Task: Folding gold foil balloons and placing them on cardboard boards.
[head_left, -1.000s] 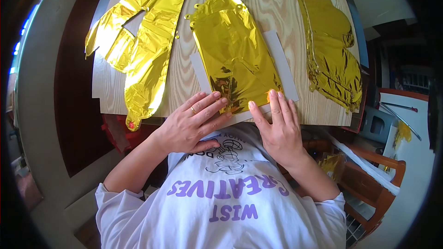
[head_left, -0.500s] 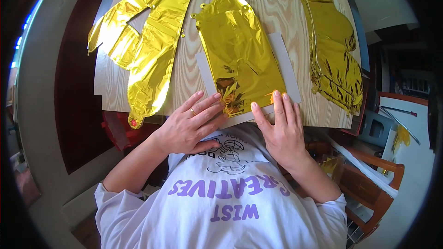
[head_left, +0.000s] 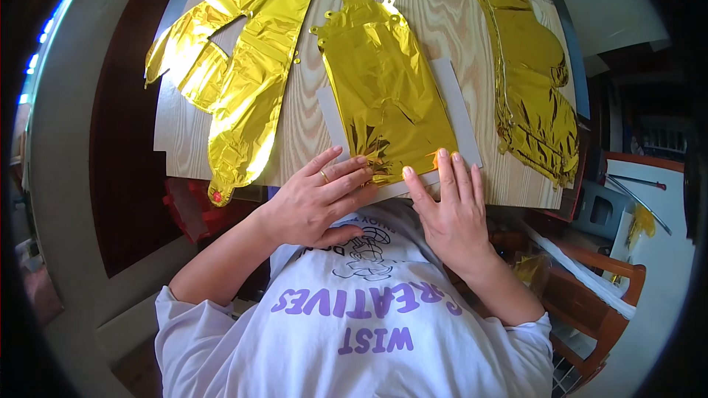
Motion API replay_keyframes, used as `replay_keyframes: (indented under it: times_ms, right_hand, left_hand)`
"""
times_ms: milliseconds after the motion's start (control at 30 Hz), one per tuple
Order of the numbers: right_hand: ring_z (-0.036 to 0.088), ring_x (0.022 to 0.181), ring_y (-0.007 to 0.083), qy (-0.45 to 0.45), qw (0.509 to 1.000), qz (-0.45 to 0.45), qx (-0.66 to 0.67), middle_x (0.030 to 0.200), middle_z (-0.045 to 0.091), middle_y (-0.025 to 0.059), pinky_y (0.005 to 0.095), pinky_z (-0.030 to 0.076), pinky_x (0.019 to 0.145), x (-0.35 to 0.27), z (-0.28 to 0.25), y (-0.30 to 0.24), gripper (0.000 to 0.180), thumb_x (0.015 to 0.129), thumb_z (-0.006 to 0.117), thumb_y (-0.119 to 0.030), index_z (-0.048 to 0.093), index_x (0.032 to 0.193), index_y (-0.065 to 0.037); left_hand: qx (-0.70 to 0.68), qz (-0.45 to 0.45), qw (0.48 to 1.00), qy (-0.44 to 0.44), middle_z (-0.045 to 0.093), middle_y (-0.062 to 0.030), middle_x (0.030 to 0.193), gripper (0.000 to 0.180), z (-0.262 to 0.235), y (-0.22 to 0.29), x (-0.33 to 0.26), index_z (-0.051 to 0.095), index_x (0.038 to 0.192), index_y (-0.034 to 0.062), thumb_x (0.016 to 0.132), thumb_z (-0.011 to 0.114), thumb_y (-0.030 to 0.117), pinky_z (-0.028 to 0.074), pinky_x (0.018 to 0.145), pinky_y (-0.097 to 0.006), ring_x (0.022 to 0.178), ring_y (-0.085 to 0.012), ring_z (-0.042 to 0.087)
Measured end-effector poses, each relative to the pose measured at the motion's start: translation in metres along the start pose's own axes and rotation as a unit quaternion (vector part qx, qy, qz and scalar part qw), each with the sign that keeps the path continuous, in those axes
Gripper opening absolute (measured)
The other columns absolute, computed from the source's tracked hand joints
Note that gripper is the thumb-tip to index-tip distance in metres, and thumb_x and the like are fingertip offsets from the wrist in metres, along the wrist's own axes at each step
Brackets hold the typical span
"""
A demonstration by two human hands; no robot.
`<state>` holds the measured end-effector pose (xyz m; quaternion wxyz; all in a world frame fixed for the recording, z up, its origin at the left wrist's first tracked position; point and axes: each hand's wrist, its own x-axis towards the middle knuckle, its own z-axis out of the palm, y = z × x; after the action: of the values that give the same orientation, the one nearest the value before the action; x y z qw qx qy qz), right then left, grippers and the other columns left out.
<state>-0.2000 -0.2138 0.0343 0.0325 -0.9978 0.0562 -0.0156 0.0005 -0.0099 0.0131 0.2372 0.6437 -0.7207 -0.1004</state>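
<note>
Table point(head_left: 295, 133) edge hides beneath both flat hands and gold foil balloon point(head_left: 387, 88).

A deflated gold foil balloon point(head_left: 387, 92) lies in the middle, its metallic film mirror-glossy and finely crinkled, throwing bright yellow glare. It rests on a sheet of white card point(head_left: 457, 107), matt and smooth. Beneath is a pale wooden tabletop point(head_left: 435, 7) with clear, wavy grain and a low satin sheen. Two more foil pieces, one at the left point(head_left: 240, 88) and one at the right point(head_left: 535, 81), show the same shiny, wrinkled gold film. The left hand point(head_left: 317, 203) wears a thin, polished gold-coloured metal ring point(head_left: 324, 176) on one of its fingers point(head_left: 343, 173). The person's white T-shirt point(head_left: 354, 332) is soft, matt cotton-like cloth with flat purple print. A chair point(head_left: 590, 302) at lower right is glossy varnished reddish wood.
</note>
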Motion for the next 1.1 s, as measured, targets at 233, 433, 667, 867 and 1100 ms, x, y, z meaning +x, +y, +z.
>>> replay_keyframes:
  times_ms: [233, 433, 667, 867, 1100]
  right_hand:
    - [0.033, 0.145, 0.0536, 0.032, 0.997, -0.002, 0.071, 0.16, 0.029, 0.0329, 0.0694, 0.026, 0.115, 0.007, -0.001, -0.026, 0.074, 0.093, 0.069, -0.026, 0.037, 0.159, -0.026]
    - [0.032, 0.144, 0.0553, -0.017, 0.999, 0.017, 0.045, 0.159, 0.028, 0.0336, 0.0749, 0.029, 0.11, 0.002, 0.017, -0.024, 0.079, 0.091, 0.07, -0.03, 0.033, 0.161, -0.037]
    - [0.037, 0.141, 0.0561, -0.017, 0.999, 0.034, 0.017, 0.158, 0.029, 0.0355, 0.075, 0.032, 0.107, 0.002, 0.016, -0.024, 0.074, 0.095, 0.063, -0.026, 0.032, 0.161, -0.043]
    - [0.039, 0.139, 0.0569, -0.047, 0.998, 0.03, -0.001, 0.157, 0.028, 0.0368, 0.0748, 0.035, 0.106, 0.004, 0.009, -0.024, 0.07, 0.099, 0.055, -0.021, 0.03, 0.161, -0.041]
    - [0.039, 0.138, 0.0578, -0.054, 0.998, 0.012, -0.021, 0.156, 0.027, 0.0404, 0.0736, 0.037, 0.105, 0.003, 0.007, -0.022, 0.075, 0.098, 0.053, -0.016, 0.024, 0.164, -0.039]
  left_hand:
    - [-0.017, -0.016, 1.0, -0.005, 0.056, -0.0133, 0.144, 0.063, -0.001, 0.0, -0.001, 0.059, 0.138, 0.0078, 0.091, 0.069, 0.048, 0.022, 0.124, -0.058, 0.142, -0.0313, 0.048]
    - [0.002, -0.011, 1.0, -0.003, 0.058, -0.0114, 0.142, 0.062, -0.001, 0.0, -0.001, 0.062, 0.137, 0.0068, 0.091, 0.069, 0.047, 0.02, 0.124, -0.059, 0.143, -0.0281, 0.049]
    - [-0.001, 0.003, 1.0, -0.003, 0.059, -0.0144, 0.141, 0.045, -0.007, -0.002, 0.0, 0.064, 0.12, 0.0063, 0.091, 0.073, 0.039, 0.024, 0.123, -0.06, 0.142, -0.0305, 0.05]
    - [-0.004, 0.006, 1.0, 0.027, 0.063, -0.0133, 0.127, 0.043, -0.013, -0.005, 0.014, 0.065, 0.118, 0.0071, 0.09, 0.074, 0.038, 0.032, 0.119, -0.057, 0.131, -0.0311, 0.057]
    - [0.13, -0.078, 0.985, 0.08, 0.066, -0.0089, 0.119, 0.032, -0.026, -0.07, 0.045, 0.071, 0.118, 0.011, 0.089, 0.074, 0.025, 0.038, 0.115, -0.054, 0.12, -0.026, 0.062]
